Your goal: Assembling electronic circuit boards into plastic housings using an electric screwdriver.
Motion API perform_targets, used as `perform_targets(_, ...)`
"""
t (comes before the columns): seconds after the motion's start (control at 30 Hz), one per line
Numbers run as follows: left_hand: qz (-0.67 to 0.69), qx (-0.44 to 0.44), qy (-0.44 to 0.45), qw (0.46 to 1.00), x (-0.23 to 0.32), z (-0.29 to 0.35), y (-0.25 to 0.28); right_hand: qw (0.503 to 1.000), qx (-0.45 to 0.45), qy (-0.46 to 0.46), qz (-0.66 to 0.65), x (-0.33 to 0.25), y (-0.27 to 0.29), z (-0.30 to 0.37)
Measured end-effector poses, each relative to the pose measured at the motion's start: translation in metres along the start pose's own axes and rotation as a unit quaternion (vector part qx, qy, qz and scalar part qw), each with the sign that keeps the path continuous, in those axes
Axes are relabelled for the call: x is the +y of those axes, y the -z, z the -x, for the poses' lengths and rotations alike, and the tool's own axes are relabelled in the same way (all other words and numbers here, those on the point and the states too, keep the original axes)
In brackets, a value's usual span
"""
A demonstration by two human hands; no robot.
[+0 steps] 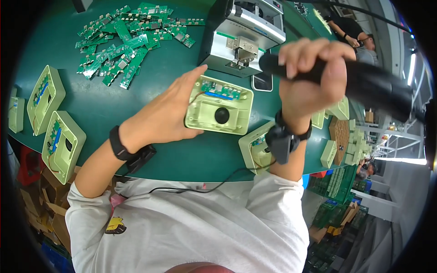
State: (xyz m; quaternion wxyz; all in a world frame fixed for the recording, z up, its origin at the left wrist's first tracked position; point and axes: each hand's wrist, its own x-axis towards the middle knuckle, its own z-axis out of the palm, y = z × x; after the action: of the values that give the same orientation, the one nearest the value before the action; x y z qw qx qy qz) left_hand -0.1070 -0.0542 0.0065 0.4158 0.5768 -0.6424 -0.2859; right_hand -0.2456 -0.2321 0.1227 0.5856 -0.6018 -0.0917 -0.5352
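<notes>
My left hand [166,111] grips the left side of a pale green plastic housing [214,129], whose open side faces up. Inside it sit a green circuit board [234,92] with a blue strip along its edge, a thin wire and a round black speaker [222,115]. My right hand [314,75] is wrapped round a thick black electric screwdriver [378,86], smeared by motion. The tool is held up to the right of the housing, apart from it and lying nearly level. Beneath my right forearm another similar housing [247,152] is partly hidden.
Silver-and-black screw feeder [223,59] stands just beyond the housing. Loose circuit boards [123,50] are heaped at the far left. Two open housings [75,159] lie near the left edge; more green parts [328,154] are at right. A cable [200,190] crosses my front. People work far right.
</notes>
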Motion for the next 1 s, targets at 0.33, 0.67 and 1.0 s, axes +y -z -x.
perform_targets(0.33, 0.007, 0.039, -0.036, 0.999, -0.018, 0.005, -0.019, 0.987, 0.012, -0.135, 0.089, 0.003, -0.015, 0.01)
perform_targets(0.67, 0.025, 0.048, -0.013, 0.998, -0.016, 0.007, -0.018, 0.968, -0.088, -0.164, 0.167, 0.018, -0.022, 0.043)
perform_targets(1.0, 0.031, 0.031, 0.006, 0.999, -0.011, 0.003, -0.011, 0.976, -0.023, -0.186, 0.108, 0.029, -0.03, 0.056)
